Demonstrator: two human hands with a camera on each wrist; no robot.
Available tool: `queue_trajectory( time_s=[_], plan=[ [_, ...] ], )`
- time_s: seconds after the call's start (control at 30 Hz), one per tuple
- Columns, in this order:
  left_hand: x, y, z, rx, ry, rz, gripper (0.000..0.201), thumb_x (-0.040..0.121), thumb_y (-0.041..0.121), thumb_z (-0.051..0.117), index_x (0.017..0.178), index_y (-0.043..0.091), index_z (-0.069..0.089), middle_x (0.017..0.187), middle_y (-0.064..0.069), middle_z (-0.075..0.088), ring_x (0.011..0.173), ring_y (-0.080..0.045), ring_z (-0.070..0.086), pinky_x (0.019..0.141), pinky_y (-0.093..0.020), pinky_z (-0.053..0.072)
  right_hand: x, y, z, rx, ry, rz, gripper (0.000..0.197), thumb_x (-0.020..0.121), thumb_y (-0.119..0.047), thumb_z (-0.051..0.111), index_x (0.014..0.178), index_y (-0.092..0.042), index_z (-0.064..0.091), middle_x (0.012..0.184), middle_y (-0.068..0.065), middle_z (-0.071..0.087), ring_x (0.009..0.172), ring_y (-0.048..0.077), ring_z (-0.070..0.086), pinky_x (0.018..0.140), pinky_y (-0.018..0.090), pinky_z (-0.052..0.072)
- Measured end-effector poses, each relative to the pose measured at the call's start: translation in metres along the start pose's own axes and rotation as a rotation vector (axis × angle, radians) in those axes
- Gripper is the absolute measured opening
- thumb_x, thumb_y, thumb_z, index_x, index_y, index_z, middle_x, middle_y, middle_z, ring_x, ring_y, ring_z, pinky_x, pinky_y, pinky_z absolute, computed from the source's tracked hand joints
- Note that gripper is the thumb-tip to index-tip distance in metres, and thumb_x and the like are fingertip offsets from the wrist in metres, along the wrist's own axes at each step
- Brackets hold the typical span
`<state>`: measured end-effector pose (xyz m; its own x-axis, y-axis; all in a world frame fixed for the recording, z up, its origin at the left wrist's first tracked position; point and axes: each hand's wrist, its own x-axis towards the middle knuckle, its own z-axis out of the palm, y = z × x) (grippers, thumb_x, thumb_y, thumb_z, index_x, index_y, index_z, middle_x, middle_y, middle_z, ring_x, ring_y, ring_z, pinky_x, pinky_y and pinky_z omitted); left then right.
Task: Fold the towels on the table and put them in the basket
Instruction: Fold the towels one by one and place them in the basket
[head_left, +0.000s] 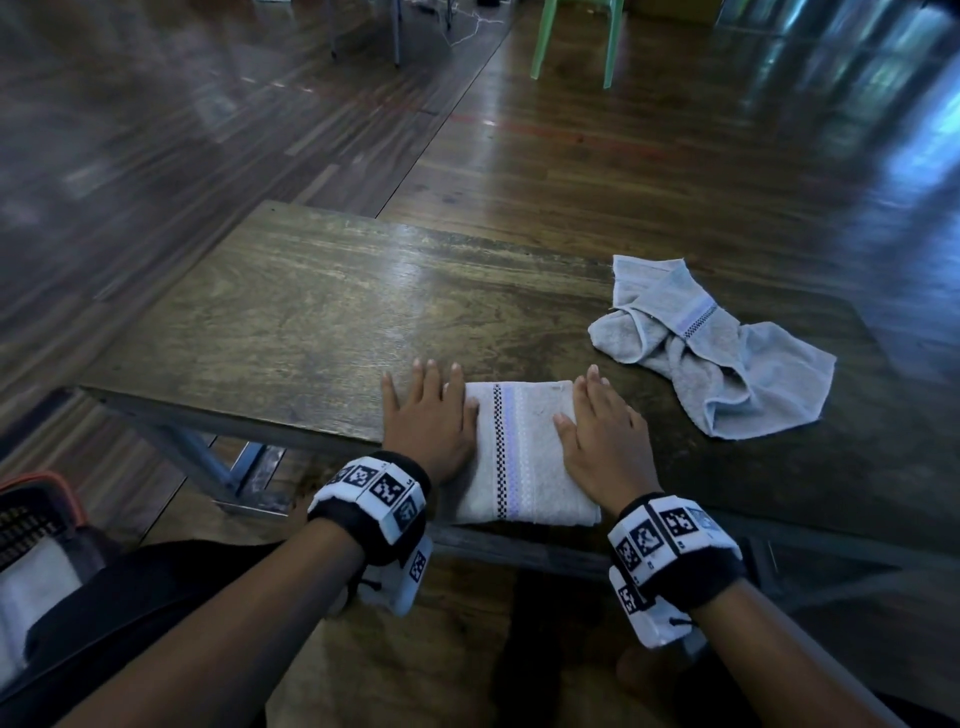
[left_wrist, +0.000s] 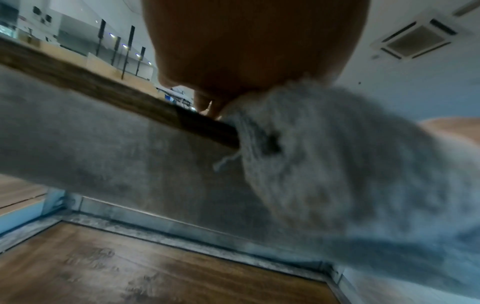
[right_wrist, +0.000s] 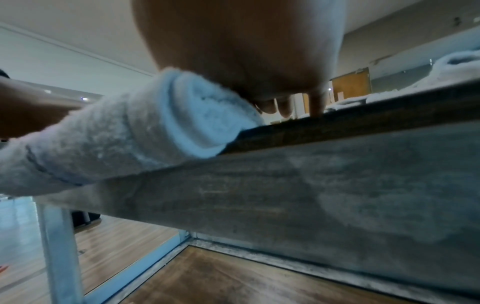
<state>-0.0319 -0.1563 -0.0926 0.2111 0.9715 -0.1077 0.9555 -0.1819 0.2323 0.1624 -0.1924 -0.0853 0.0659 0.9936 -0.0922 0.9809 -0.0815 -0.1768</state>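
A folded grey towel with a checked stripe lies at the near edge of the wooden table, overhanging it slightly. My left hand rests flat on its left side, fingers straight. Flat on the towel's right side lies my right hand. The left wrist view shows the towel's folded end under my palm. In the right wrist view the towel's rolled edge sits under my palm. A second grey towel lies crumpled at the table's right. The basket sits low at the left, holding a pale towel.
The floor beyond is dark polished wood, with green chair legs at the far back. The table's metal frame and leg run below the near edge. Bare tabletop stretches left of and behind the folded towel.
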Motion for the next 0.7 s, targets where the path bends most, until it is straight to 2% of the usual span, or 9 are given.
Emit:
queue_trajectory(
  time_s=[0.07, 0.13, 0.2, 0.27, 0.37, 0.47, 0.57, 0.63, 0.7],
  plan=[
    [0.000, -0.010, -0.009, -0.010, 0.014, -0.021, 0.048, 0.099, 0.037, 0.021, 0.139, 0.014, 0.034, 0.148, -0.010, 0.032, 0.140, -0.028, 0.022, 0.114, -0.056, 0.001, 0.000, 0.004, -0.009, 0.016, -0.007, 0.050, 0.052, 0.099, -0.042, 0.025, 0.143, -0.015, 0.030, 0.158, 0.007, 0.005, 0.145, 0.023, 0.008, 0.113, 0.045, 0.016],
    [0.001, -0.018, -0.019, -0.114, -0.005, -0.046, 0.040, 0.098, 0.035, 0.029, 0.127, 0.016, 0.048, 0.135, -0.010, 0.044, 0.128, -0.029, 0.037, 0.111, -0.051, 0.021, -0.001, 0.009, -0.017, 0.068, -0.029, 0.094, 0.046, 0.098, -0.043, 0.031, 0.134, -0.019, 0.046, 0.157, 0.008, 0.013, 0.142, 0.026, 0.013, 0.111, 0.048, 0.020],
    [0.000, -0.024, -0.029, -0.245, -0.044, -0.082, 0.031, 0.096, 0.036, 0.037, 0.111, 0.019, 0.059, 0.117, -0.008, 0.053, 0.115, -0.029, 0.047, 0.099, -0.044, 0.038, -0.003, 0.013, -0.024, 0.108, -0.026, 0.116, 0.039, 0.096, -0.041, 0.038, 0.124, -0.021, 0.056, 0.154, 0.008, 0.023, 0.140, 0.027, 0.018, 0.109, 0.050, 0.023],
    [-0.002, -0.027, -0.035, -0.336, -0.082, -0.103, 0.027, 0.092, 0.040, 0.045, 0.079, 0.021, 0.060, 0.085, -0.003, 0.059, 0.090, -0.025, 0.058, 0.077, -0.035, 0.046, -0.004, 0.016, -0.028, 0.144, -0.006, 0.127, 0.035, 0.094, -0.041, 0.042, 0.116, -0.023, 0.063, 0.146, 0.007, 0.035, 0.135, 0.026, 0.026, 0.106, 0.049, 0.027],
    [-0.006, -0.027, -0.036, -0.324, -0.148, -0.092, 0.041, 0.088, 0.045, 0.054, 0.062, 0.013, 0.056, 0.059, -0.003, 0.056, 0.059, -0.018, 0.054, 0.054, -0.028, 0.036, -0.005, 0.018, -0.030, 0.225, -0.052, 0.171, 0.037, 0.089, -0.052, 0.046, 0.105, -0.027, 0.068, 0.129, 0.004, 0.050, 0.124, 0.026, 0.037, 0.100, 0.048, 0.032],
    [-0.007, -0.023, -0.033, -0.320, -0.171, -0.083, 0.045, 0.088, 0.041, 0.056, 0.052, 0.014, 0.050, 0.050, 0.000, 0.050, 0.050, -0.013, 0.048, 0.048, -0.026, 0.032, -0.003, 0.019, -0.025, 0.280, -0.104, 0.194, 0.038, 0.078, -0.063, 0.051, 0.087, -0.032, 0.071, 0.112, 0.000, 0.062, 0.114, 0.026, 0.049, 0.096, 0.051, 0.039],
    [-0.006, -0.017, -0.033, -0.363, -0.175, -0.084, 0.046, 0.088, 0.033, 0.056, 0.048, 0.016, 0.042, 0.047, 0.001, 0.044, 0.048, -0.014, 0.044, 0.050, -0.028, 0.031, -0.002, 0.017, -0.022, 0.449, -0.092, 0.231, 0.036, 0.078, -0.052, 0.060, 0.065, -0.021, 0.071, 0.081, -0.004, 0.068, 0.090, 0.019, 0.061, 0.087, 0.047, 0.047],
    [-0.007, -0.012, -0.036, -0.402, -0.183, -0.093, 0.045, 0.089, 0.028, 0.055, 0.049, 0.015, 0.038, 0.047, 0.001, 0.040, 0.047, -0.013, 0.040, 0.049, -0.028, 0.029, -0.003, 0.014, -0.026, 0.571, -0.157, 0.270, 0.041, 0.082, -0.040, 0.062, 0.076, -0.001, 0.071, 0.072, 0.004, 0.066, 0.077, 0.017, 0.059, 0.071, 0.033, 0.045],
    [-0.010, -0.006, -0.040, -0.479, -0.181, -0.098, 0.044, 0.089, 0.024, 0.053, 0.051, 0.016, 0.034, 0.049, 0.002, 0.037, 0.047, -0.012, 0.037, 0.046, -0.025, 0.027, -0.005, 0.012, -0.034, 0.690, -0.200, 0.287, 0.044, 0.085, -0.033, 0.060, 0.093, 0.010, 0.065, 0.087, 0.022, 0.066, 0.075, 0.018, 0.054, 0.064, 0.030, 0.039]
  ],
)
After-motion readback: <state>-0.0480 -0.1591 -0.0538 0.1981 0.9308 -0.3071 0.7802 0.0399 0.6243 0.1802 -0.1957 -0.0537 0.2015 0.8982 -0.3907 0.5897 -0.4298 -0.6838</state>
